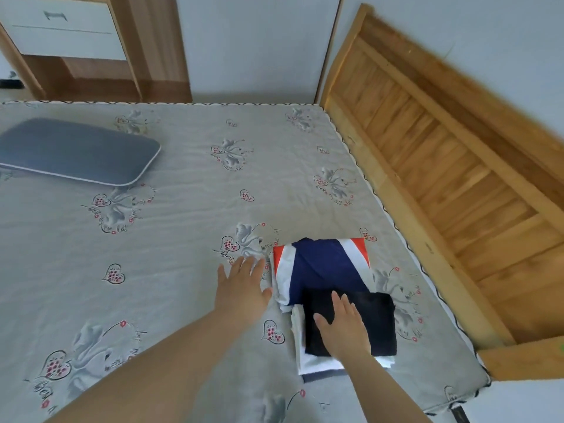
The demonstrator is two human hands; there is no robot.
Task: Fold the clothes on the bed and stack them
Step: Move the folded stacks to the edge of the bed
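Folded clothes sit near the bed's right edge, close to the wooden headboard. Black folded garment tops a small stack, white folded layers showing under its left and near edges. Just beyond, touching or overlapping it, a navy garment with white and red diagonal bands, folded roughly square. Right hand lies flat on the black garment, fingers straight and close together, thumb out. Left hand is flat, fingers slightly spread, just left of the navy piece; contact with the sheet unclear. Sheet is grey, printed with hearts, lightly rippled. Grey pillow far left. Wood cabinet with white drawers beyond the bed.
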